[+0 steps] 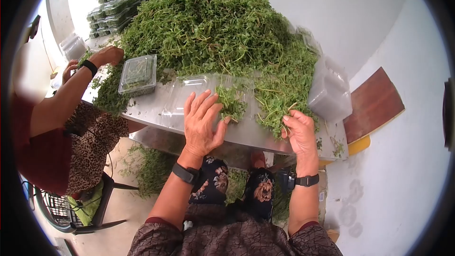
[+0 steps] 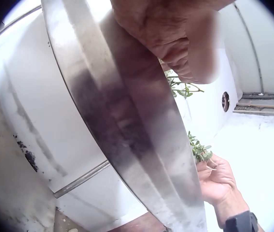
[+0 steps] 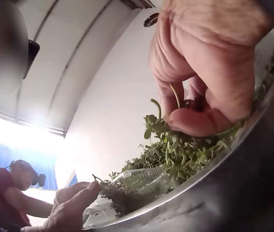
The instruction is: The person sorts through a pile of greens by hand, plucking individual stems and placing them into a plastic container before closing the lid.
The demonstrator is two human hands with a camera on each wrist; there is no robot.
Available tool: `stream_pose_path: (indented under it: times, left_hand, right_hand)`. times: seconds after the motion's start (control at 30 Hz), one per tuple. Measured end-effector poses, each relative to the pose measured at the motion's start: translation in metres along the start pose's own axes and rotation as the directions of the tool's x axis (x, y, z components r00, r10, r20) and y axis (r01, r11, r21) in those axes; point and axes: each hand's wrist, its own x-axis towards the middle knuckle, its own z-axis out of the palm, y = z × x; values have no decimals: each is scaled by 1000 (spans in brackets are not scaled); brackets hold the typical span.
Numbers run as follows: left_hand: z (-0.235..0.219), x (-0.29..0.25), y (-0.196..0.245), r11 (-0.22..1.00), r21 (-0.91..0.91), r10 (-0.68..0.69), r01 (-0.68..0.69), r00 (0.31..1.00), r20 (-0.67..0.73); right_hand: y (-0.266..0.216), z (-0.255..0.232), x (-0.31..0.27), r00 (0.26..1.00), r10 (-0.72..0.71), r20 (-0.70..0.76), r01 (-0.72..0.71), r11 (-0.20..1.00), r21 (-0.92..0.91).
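My right hand pinches leafy green sprigs between thumb and fingers at the table's front edge. In the right wrist view, pale stem ends stick up beside the thumb of this hand. My left hand has its fingers extended, back upward, over the near edge of an open clear plastic container. The left thumb reaches to a small bunch of greens lying in the container's right part. In the left wrist view, the table edge hides most of the greens under the left hand.
A large heap of greens covers the table's back. A closed filled box stands left, stacked filled boxes behind. Nested clear containers stand right, near a reddish board. Another person's hand works at the left.
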Motion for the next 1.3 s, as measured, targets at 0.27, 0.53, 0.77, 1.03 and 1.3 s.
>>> stream_pose_path:
  times: [0.27, 0.53, 0.77, 1.03, 1.3]
  left_hand:
    - [2, 0, -1, 1000, 11, 17, -17, 1000, 1]
    - [-2, 0, 1, 997, 56, 53, -53, 999, 12]
    - [-13, -12, 8, 993, 107, 45, -48, 999, 29]
    - [-15, 14, 22, 994, 102, 23, -50, 967, 254]
    - [-10, 24, 26, 999, -7, 37, -37, 936, 351]
  right_hand:
    - [27, 4, -9, 986, -167, -13, 168, 982, 89]
    - [34, 9, -10, 962, -268, -45, 268, 963, 6]
    - [33, 12, -15, 961, -270, -51, 266, 961, -78]
    - [33, 11, -15, 961, -274, -27, 270, 958, -97]
    - [32, 12, -16, 964, -264, -22, 260, 959, -111]
